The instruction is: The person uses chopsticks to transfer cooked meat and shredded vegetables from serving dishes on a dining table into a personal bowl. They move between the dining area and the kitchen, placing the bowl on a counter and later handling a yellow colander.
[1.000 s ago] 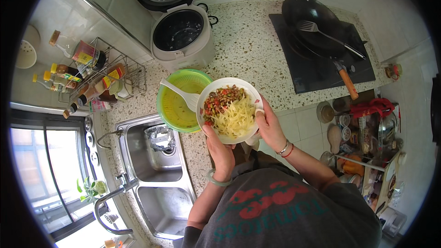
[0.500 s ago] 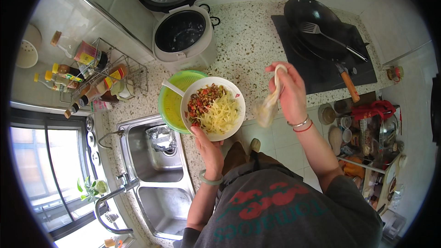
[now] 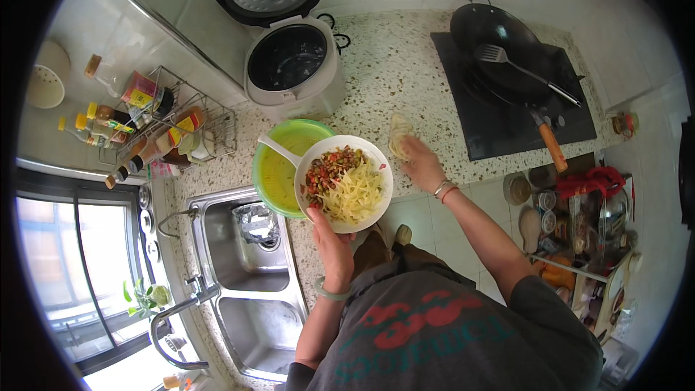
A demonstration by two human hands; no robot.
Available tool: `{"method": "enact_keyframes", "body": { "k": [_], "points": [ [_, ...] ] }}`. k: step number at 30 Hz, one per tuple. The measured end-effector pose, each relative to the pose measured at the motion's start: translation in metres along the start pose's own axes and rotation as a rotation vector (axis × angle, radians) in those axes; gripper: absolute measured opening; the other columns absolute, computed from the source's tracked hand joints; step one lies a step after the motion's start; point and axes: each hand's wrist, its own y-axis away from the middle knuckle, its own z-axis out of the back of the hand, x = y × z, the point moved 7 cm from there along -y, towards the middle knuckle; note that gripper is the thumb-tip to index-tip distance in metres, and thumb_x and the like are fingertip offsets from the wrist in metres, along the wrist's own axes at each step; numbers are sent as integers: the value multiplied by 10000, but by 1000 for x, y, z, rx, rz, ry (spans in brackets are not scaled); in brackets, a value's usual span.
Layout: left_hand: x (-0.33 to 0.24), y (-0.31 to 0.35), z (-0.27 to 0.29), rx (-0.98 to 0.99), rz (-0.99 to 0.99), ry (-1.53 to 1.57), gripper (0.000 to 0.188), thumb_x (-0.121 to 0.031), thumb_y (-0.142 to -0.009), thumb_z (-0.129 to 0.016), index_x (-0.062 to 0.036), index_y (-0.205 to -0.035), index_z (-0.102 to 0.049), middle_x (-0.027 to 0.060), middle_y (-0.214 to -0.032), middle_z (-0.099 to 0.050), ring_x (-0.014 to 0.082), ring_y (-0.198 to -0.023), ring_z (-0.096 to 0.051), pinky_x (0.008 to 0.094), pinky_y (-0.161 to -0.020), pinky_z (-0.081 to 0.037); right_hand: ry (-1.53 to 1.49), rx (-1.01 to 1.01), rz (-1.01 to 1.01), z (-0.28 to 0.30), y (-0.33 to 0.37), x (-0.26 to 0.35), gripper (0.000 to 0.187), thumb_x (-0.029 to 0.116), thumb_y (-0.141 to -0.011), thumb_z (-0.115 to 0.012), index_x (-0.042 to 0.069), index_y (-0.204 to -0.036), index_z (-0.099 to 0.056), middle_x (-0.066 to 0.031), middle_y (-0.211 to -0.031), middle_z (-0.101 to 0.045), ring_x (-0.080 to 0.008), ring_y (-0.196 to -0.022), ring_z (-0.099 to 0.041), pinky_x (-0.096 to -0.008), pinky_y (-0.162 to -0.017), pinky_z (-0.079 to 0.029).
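My left hand (image 3: pixel 333 253) grips a white bowl (image 3: pixel 387 199) by its near rim, thumb on the edge. Inside lie pale yellow shreds (image 3: pixel 355 197) beside a chopped mix of red, green and brown bits (image 3: pixel 329 172). A white handle (image 3: pixel 277 150) sticks out from the bowl's left side; whether it belongs to a spoon is hidden. Partly behind the bowl stands a green basin (image 3: pixel 274 185). On the speckled counter, my right hand (image 3: pixel 423 166) has its fingers closed on the near end of a crumpled pale cloth (image 3: pixel 399 135).
Beyond the basin stands an open rice cooker (image 3: pixel 304 94). A black wok (image 3: pixel 499 76) with a slotted spatula (image 3: pixel 525 69) sits on the hob (image 3: pixel 499 146) at right. To the left are a double sink (image 3: pixel 250 286) and a bottle rack (image 3: pixel 224 130).
My right hand has come down and left, bringing the dangling cloth onto the counter. The bowl in my left hand has shifted slightly right and nearer.
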Motion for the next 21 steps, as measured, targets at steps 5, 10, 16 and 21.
{"method": "enact_keyframes", "body": {
  "k": [5, 10, 16, 21],
  "points": [
    [-3, 1, -14, 86, -11, -56, 581, -602, -974, -376, -80, -1207, -482, 22, -884, -622, 95, -686, -577, 222, -522, -411, 5, 15, 26, -11, 3, -4, 408, 241, -889, -603, 128, -1279, -561, -94, -1318, -563, -295, -1230, -516, -383, -953, -471],
    [11, -5, -24, 69, 28, -64, 540, -576, -989, -364, -60, -1040, -517, 27, -778, -587, 97, -580, -515, 230, -494, -383, -1157, 243, -488, 59, 12, 37, 357, 322, -989, -520, 23, -1165, -605, -72, -980, -701, -167, -843, -678, -303, -731, -547],
    [32, -5, -59, 207, 107, -84, 547, -581, -991, -351, -76, -1134, -509, 8, -838, -603, 80, -617, -519, 227, -503, -360, -1236, 255, -491, 83, 43, 37, 345, 255, -1013, -476, -33, -1178, -572, -66, -913, -656, -124, -730, -659, -268, -629, -557],
    [33, -6, -81, 311, 135, -134, 562, -587, -992, -334, -82, -1182, -493, 8, -879, -610, 80, -645, -525, 234, -513, -363, -1153, 59, -485, 105, 58, 33, 317, 207, -1014, -458, -42, -1177, -568, -57, -886, -661, -114, -680, -652, -249, -617, -549]
  ]
}}
